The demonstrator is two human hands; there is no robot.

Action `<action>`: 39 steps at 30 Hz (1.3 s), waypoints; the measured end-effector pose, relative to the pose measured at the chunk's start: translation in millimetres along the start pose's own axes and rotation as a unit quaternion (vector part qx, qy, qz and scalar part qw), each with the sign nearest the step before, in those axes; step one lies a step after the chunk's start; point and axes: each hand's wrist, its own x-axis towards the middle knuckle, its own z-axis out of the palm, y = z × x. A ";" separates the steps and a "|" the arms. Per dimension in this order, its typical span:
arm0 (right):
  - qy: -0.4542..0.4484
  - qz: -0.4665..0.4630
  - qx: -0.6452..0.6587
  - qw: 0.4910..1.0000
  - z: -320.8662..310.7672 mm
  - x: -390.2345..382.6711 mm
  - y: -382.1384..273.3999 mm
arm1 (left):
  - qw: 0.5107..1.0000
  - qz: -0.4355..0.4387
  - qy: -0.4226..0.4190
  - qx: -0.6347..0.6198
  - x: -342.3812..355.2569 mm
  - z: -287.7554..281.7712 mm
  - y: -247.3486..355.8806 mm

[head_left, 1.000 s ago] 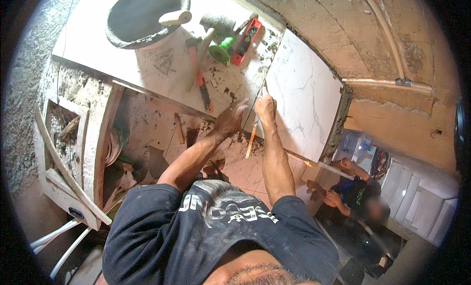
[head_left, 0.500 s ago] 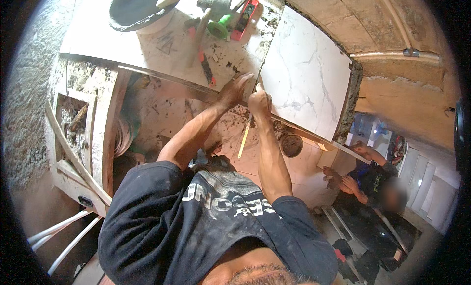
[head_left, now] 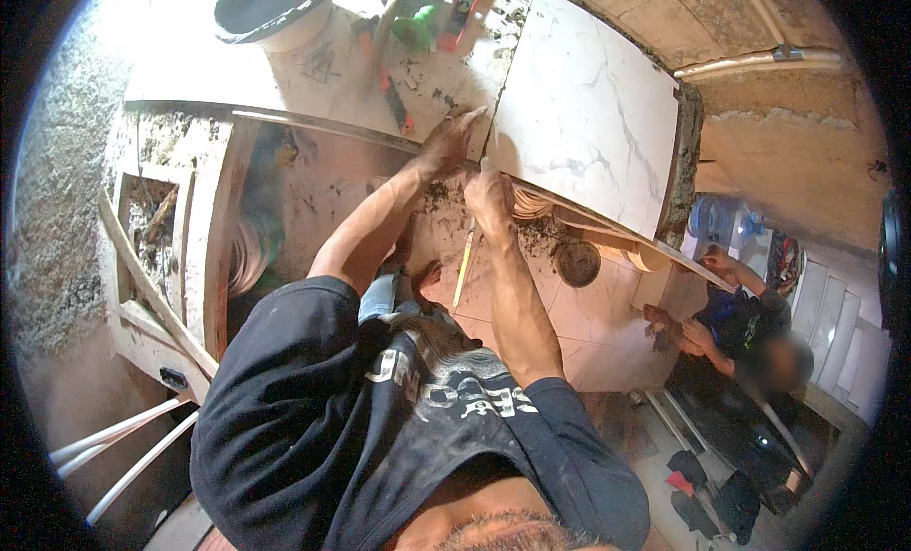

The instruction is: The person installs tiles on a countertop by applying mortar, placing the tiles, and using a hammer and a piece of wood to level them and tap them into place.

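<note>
A white marble-patterned tile [head_left: 588, 114] lies on the counter, with a narrow dark seam along its left side. My left hand [head_left: 448, 143] rests at the counter's front edge just left of that seam, fingers stretched out over the debris-strewn white tile [head_left: 432, 81]. Close beside it, my right hand [head_left: 489, 195] is closed in a fist at the front end of the seam, thumb side up. Whatever the fist holds is hidden. A slim yellow strip [head_left: 462, 271] shows just below the fist; whether it is held cannot be told.
On the counter are a large bucket [head_left: 275, 19], a red spirit level [head_left: 462, 15], a green knob-shaped tool [head_left: 415, 27], a hammer [head_left: 384, 29] and a red-and-black handled tool [head_left: 394, 105]. A round container [head_left: 577, 263] stands below. Another person [head_left: 735, 314] is at right.
My right hand has drawn back toward me, from the tile's corner to the counter's front edge. The left hand stays near the seam. The whole view has shifted slightly.
</note>
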 end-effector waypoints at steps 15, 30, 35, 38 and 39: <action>0.040 0.112 0.345 0.931 -32.4 -67.7 42.1 | 0.990 0.086 -0.009 0.112 3.1 5.0 -11.8; 0.141 0.276 0.674 0.670 -50.0 -31.7 147.3 | 0.929 0.191 -0.159 0.274 6.6 -11.3 16.5; 0.103 0.243 0.726 0.635 -66.5 62.9 113.6 | 0.931 0.211 -0.115 0.276 2.0 6.7 7.9; 0.061 0.211 0.705 0.674 -76.6 135.3 89.3 | 0.923 0.212 -0.106 0.303 -2.9 24.4 -12.1; 0.067 0.207 0.719 0.660 -83.4 155.5 72.3 | 0.931 0.195 -0.108 0.289 -3.9 26.8 -17.3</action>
